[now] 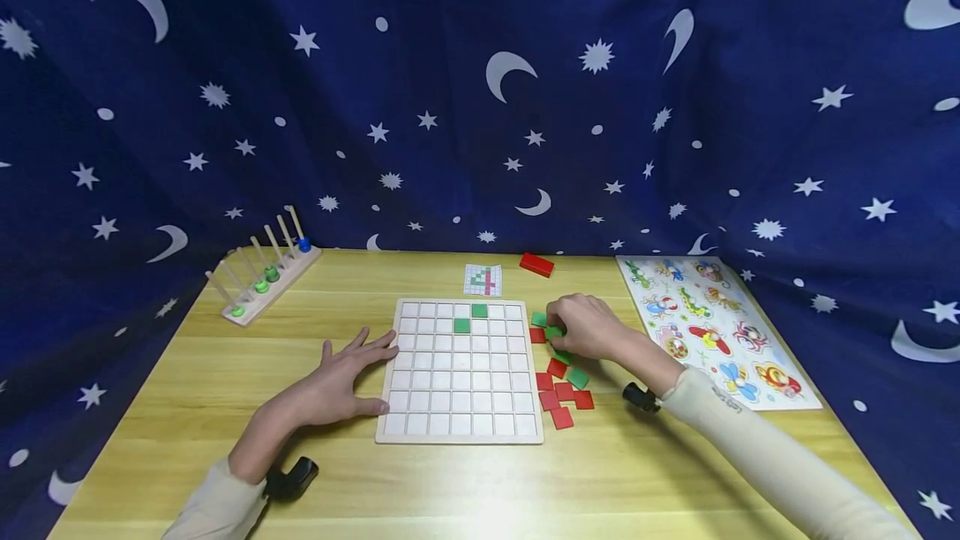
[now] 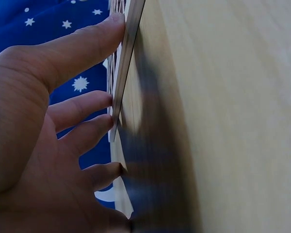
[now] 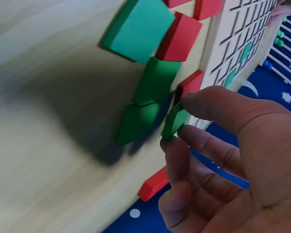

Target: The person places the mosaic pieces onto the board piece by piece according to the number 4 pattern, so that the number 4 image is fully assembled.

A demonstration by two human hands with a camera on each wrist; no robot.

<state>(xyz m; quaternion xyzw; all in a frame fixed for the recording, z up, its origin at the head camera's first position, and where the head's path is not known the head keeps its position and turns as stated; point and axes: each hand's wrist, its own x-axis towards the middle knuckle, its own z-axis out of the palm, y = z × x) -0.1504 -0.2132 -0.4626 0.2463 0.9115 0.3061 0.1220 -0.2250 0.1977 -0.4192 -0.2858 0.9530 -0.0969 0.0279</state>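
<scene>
Starry blue cloth (image 1: 450, 15) behind wooden table (image 1: 450, 490)

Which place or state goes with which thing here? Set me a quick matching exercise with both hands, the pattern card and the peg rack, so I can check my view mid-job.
Things:
1. left hand
2. right hand
3. pattern card
4. peg rack

Places or states:
A. pinching a green tile
B. at the back left corner of the table
C. fingers spread at the left edge of the grid board
D. just beyond the grid board's far edge

Right pairs: 1-C, 2-A, 3-D, 4-B
</scene>
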